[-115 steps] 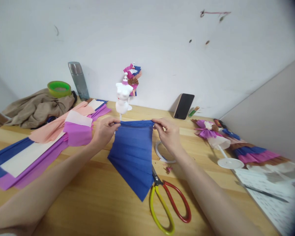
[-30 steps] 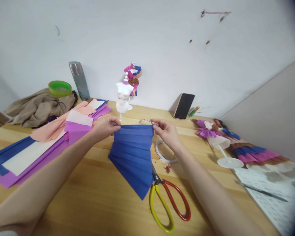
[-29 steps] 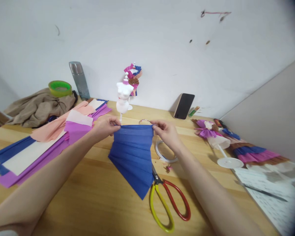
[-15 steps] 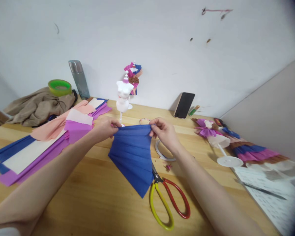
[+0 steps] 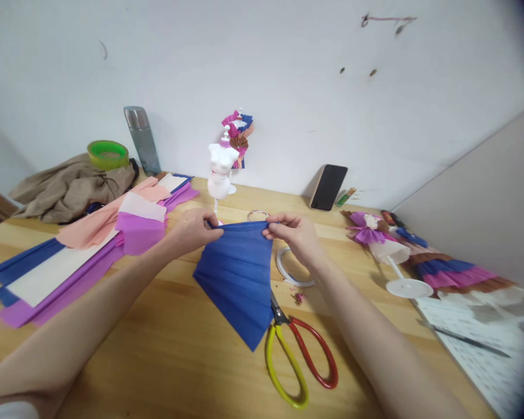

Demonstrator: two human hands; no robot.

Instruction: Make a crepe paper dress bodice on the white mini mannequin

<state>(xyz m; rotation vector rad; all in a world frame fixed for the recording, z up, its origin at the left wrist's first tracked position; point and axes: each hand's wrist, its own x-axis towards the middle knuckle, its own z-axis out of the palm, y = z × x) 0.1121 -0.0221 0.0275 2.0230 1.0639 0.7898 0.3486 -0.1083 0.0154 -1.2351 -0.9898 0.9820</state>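
Observation:
A pleated piece of blue crepe paper (image 5: 238, 279) hangs between my hands, narrow along the top and fanning out below. My left hand (image 5: 196, 228) pinches its upper left corner, thumb on the near side. The upper right corner is held between the thumb and fingers of my right hand (image 5: 292, 233). Below the paper lie scissors (image 5: 280, 317) with one yellow and one red handle; the paper hides most of their blades. Just behind my hands a small white dress form (image 5: 221, 171) stands upright, its base partly covered.
Strips of crepe paper (image 5: 87, 262) spread across the left. Behind them are a cloth (image 5: 78, 186), a green tape roll (image 5: 108, 154) and a flask (image 5: 142, 139). A phone (image 5: 328, 187) leans on the wall. Dressed forms (image 5: 454, 273) lie at right near a pen (image 5: 469, 339).
My left thumb and fingers have shifted slightly right along the paper's top edge. The right-hand fingers have straightened a little over their corner. The paper stays almost in place.

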